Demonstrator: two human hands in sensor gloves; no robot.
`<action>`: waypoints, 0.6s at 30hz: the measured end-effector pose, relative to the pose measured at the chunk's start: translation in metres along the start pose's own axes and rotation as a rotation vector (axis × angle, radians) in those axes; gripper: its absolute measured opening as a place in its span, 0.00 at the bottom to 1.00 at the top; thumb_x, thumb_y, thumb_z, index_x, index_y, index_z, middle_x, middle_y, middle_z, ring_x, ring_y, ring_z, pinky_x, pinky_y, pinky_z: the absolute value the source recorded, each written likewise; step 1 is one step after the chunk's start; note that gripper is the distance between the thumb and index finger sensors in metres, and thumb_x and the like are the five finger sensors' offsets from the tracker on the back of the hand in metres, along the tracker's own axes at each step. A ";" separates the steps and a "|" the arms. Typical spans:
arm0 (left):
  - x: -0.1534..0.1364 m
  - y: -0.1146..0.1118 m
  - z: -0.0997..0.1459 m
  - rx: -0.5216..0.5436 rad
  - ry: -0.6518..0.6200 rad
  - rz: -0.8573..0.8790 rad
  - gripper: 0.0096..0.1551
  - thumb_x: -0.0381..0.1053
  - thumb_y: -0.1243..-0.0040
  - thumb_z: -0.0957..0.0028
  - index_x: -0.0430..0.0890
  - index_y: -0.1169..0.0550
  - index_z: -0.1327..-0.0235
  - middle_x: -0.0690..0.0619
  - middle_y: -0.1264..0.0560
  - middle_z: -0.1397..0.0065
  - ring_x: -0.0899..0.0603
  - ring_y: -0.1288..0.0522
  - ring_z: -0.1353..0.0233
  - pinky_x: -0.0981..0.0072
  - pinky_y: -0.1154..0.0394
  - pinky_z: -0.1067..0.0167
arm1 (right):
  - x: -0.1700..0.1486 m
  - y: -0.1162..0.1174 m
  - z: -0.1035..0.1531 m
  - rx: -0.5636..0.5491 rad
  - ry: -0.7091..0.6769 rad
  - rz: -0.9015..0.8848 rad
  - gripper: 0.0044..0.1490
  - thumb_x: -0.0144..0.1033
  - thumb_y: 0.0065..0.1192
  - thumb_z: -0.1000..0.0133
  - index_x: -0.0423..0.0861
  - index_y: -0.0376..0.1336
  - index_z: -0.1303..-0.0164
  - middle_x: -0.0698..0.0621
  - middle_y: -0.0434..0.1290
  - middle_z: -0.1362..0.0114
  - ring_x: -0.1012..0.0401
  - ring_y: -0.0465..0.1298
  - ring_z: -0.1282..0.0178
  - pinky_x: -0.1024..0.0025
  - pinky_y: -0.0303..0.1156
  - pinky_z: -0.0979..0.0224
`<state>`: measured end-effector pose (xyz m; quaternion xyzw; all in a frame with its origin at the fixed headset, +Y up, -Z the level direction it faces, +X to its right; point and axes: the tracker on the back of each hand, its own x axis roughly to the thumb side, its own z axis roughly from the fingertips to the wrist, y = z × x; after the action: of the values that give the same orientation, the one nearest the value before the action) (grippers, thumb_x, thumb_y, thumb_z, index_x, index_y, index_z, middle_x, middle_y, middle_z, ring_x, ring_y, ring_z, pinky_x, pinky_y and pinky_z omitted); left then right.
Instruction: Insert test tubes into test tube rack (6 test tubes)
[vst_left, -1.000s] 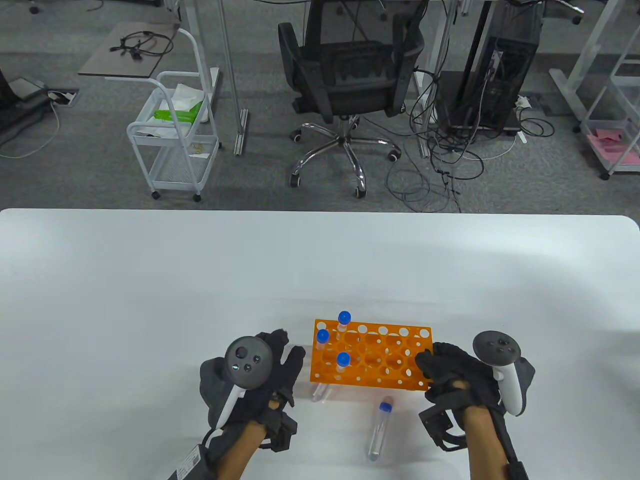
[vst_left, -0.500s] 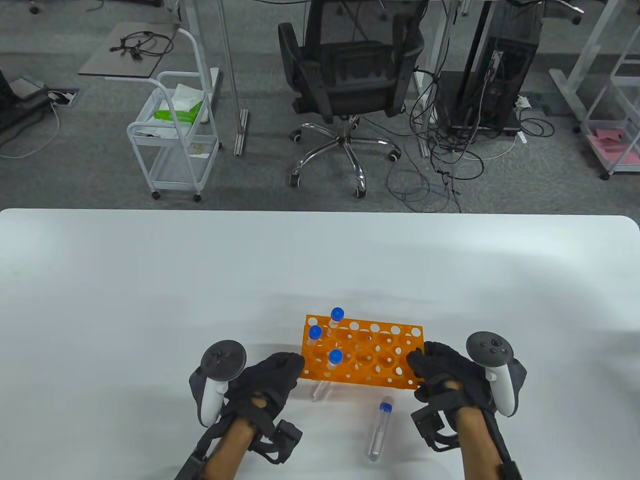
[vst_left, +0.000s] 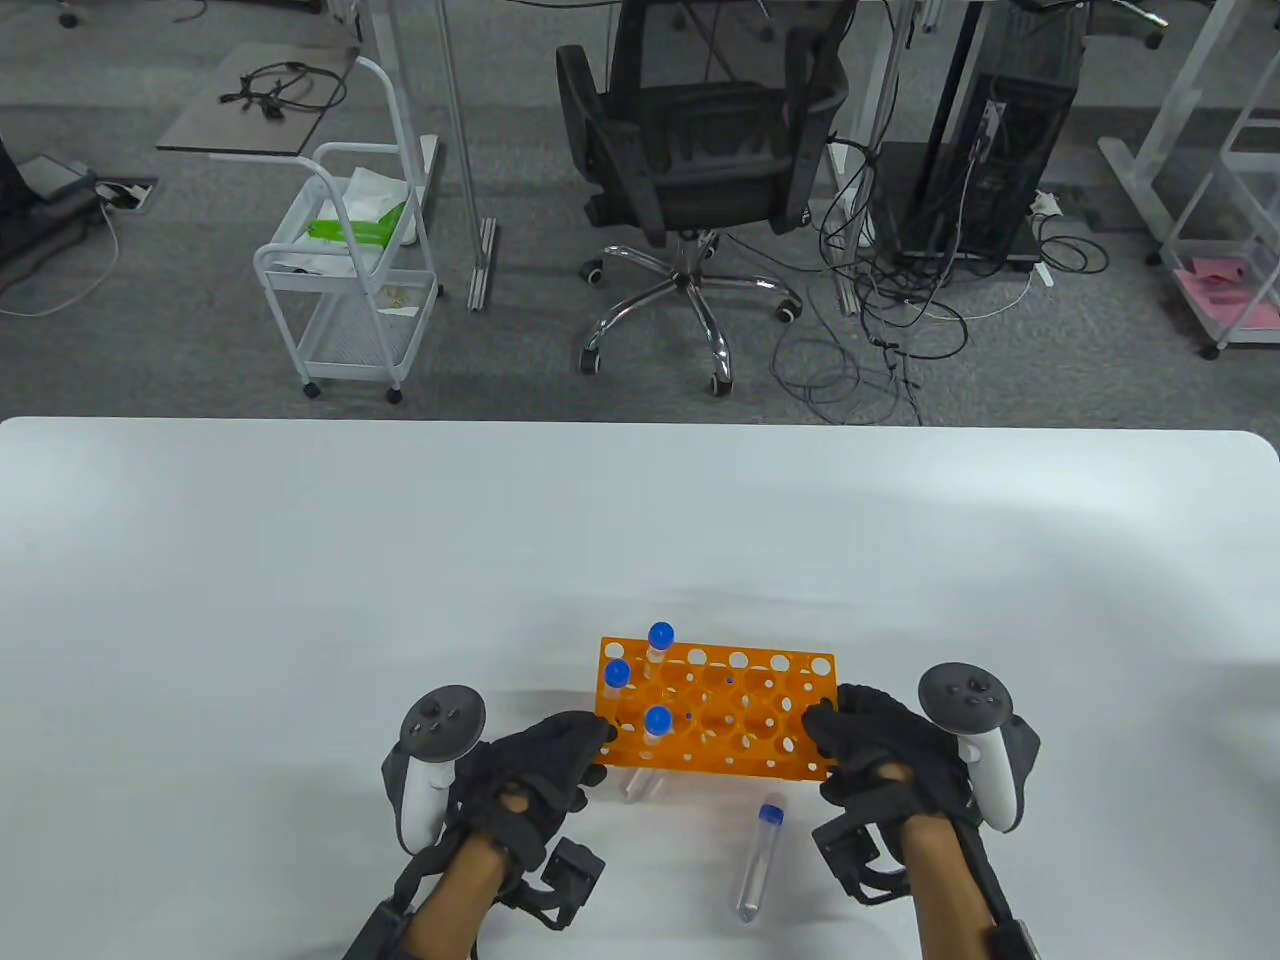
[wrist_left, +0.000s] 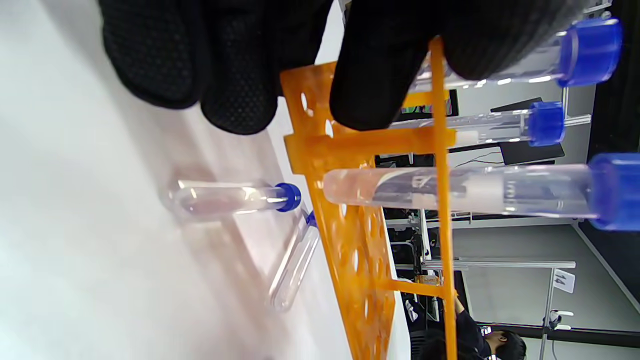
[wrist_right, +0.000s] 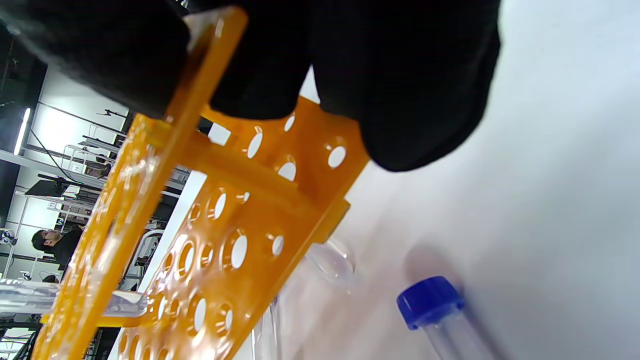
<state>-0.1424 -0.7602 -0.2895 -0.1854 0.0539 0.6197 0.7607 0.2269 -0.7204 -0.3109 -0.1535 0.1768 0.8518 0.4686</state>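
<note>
the left hand (vst_left: 535, 765) grips the left end of the rack (vst_left: 745, 715), its fingers (wrist_left: 380, 70) closed over the end wall and top plate in the left wrist view. the orange rack sits near the front of the white desk (vst_left: 300, 600), held between both hands; in the wrist views its underside looks raised off the desk, though how far it is lifted cannot be told.

three tubes with blue caps stand in holes at the rack's left end: a back tube (vst_left: 659, 642), a left tube (vst_left: 617, 680) and a front tube (vst_left: 656, 725). the other holes show white desk through them.

just in front of the rack, partly under its front edge, a clear tube (vst_left: 637, 785) lies on the desk. in the left wrist view two tubes lie there beside each other, one with its cap (wrist_left: 289, 196) close to the rack, the second (wrist_left: 295, 265) angled away. a further tube (vst_left: 758, 858) lies on the desk right of centre, cap pointing toward the rack, apart from it.

the right hand (vst_left: 885, 755) grips the rack's right end, fingers (wrist_right: 415, 80) clamped over the end plate.
</note>
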 end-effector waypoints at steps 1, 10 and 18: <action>-0.001 0.000 0.000 0.000 0.005 0.011 0.28 0.64 0.43 0.53 0.51 0.16 0.47 0.37 0.30 0.25 0.37 0.21 0.36 0.47 0.21 0.47 | 0.000 0.000 0.000 0.000 0.000 0.001 0.35 0.58 0.69 0.50 0.50 0.62 0.40 0.62 0.77 0.51 0.51 0.81 0.42 0.65 0.86 0.50; -0.004 -0.002 -0.001 -0.024 0.012 0.033 0.30 0.66 0.43 0.54 0.52 0.17 0.46 0.37 0.30 0.26 0.37 0.21 0.36 0.47 0.22 0.46 | 0.001 0.002 0.000 0.017 -0.001 0.005 0.35 0.59 0.69 0.50 0.50 0.61 0.39 0.62 0.77 0.51 0.51 0.80 0.41 0.65 0.86 0.49; -0.004 -0.002 -0.002 -0.017 0.010 0.049 0.27 0.63 0.41 0.53 0.52 0.16 0.47 0.37 0.29 0.27 0.39 0.21 0.37 0.48 0.21 0.46 | 0.002 0.006 -0.002 0.029 -0.016 0.014 0.36 0.58 0.67 0.49 0.51 0.60 0.38 0.62 0.76 0.49 0.51 0.80 0.39 0.65 0.85 0.47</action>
<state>-0.1415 -0.7648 -0.2895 -0.1934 0.0570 0.6375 0.7436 0.2209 -0.7228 -0.3124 -0.1386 0.1867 0.8536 0.4662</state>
